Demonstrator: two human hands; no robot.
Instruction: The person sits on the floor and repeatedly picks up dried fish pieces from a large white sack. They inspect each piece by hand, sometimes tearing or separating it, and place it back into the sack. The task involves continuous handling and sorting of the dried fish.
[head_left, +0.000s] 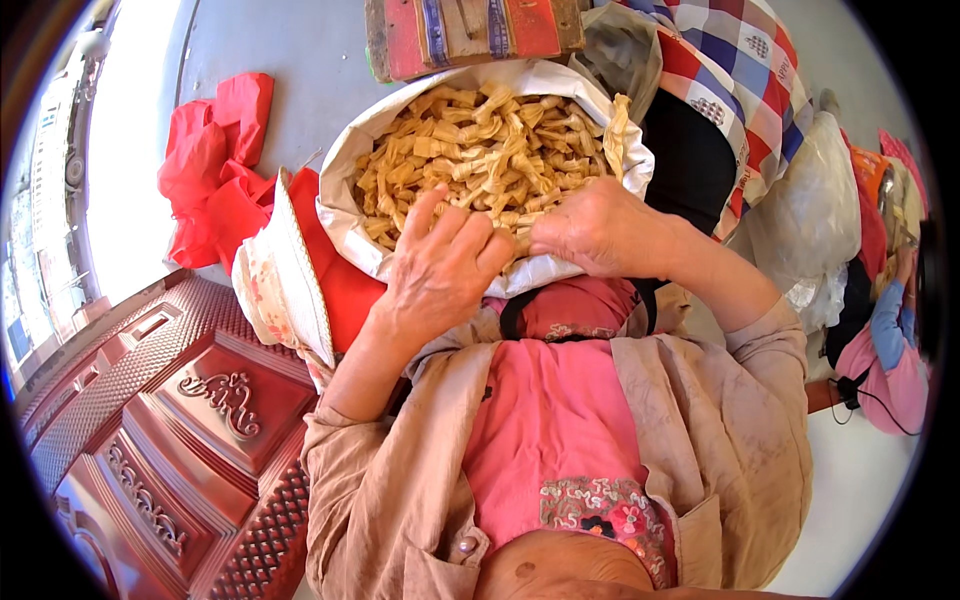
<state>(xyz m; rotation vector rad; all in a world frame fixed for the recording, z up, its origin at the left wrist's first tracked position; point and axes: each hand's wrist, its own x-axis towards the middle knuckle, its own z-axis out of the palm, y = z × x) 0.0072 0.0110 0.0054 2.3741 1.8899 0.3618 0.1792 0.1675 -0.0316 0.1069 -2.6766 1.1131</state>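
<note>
In front of me stands a white woven sack (346, 172) with its rim rolled open, full of knotted tan strips (487, 142) that look like dried tofu skin. My left hand (450, 251) is over the sack's near rim, back upward, with its fingers curled down. Beside it my right hand (592, 229) is closed in a pinch. A short tan strip (520, 250) shows between the two hands, and both seem to grip it. The left thumb and the inner fingertips are hidden. One longer strip (617, 135) lies over the sack's right rim.
Beyond the sack is a worn red wooden stool or board (465, 34). Left are red fabric bags (217, 180), a brimmed hat (289, 277) and an embossed red door (225, 420). Checked cloth (739, 52) and clear plastic bags (802, 202) lie right, near another person's blue sleeve (889, 322).
</note>
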